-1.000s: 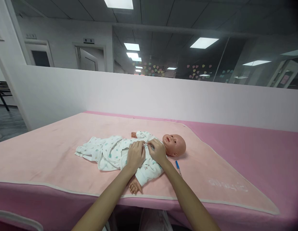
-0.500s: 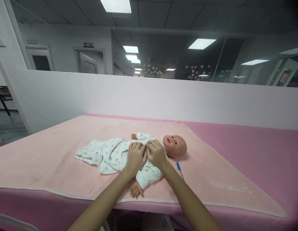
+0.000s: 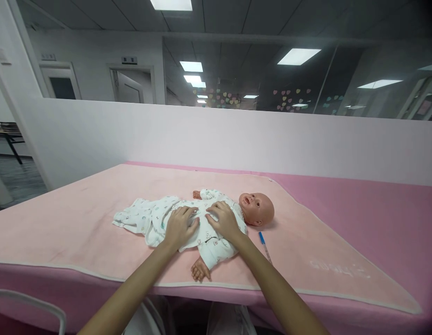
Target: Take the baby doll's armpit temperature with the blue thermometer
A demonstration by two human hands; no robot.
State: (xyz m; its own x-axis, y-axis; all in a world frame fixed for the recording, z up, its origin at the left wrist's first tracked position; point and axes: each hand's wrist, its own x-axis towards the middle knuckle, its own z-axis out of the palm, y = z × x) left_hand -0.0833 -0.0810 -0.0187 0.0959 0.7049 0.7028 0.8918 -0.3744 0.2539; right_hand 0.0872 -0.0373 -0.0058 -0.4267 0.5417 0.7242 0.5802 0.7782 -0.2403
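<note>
A baby doll (image 3: 256,209) lies on its back with its head to the right, dressed in a white printed outfit (image 3: 216,251). On the belly of the outfit rests my left hand (image 3: 182,225), its fingers spread and bent over the cloth. My right hand (image 3: 223,221) lies on the doll's chest, fingers apart too. A small gap of cloth shows between the two hands. Neither hand visibly grips anything, though the undersides of the fingers are hidden. The doll's near hand (image 3: 201,270) sticks out of its sleeve below my hands.
A pen-like stick with a blue cap (image 3: 261,237) lies beside the doll's head, partly behind my right forearm. Under the doll is a peach mat (image 3: 97,204) on a pink table cover (image 3: 376,218). A white low wall (image 3: 236,139) stands behind; a metal rail (image 3: 34,300) is at lower left.
My hands were close together on the doll's chest with fingers bunched. They have moved apart, the left one leftward onto the belly, and the fingers have spread.
</note>
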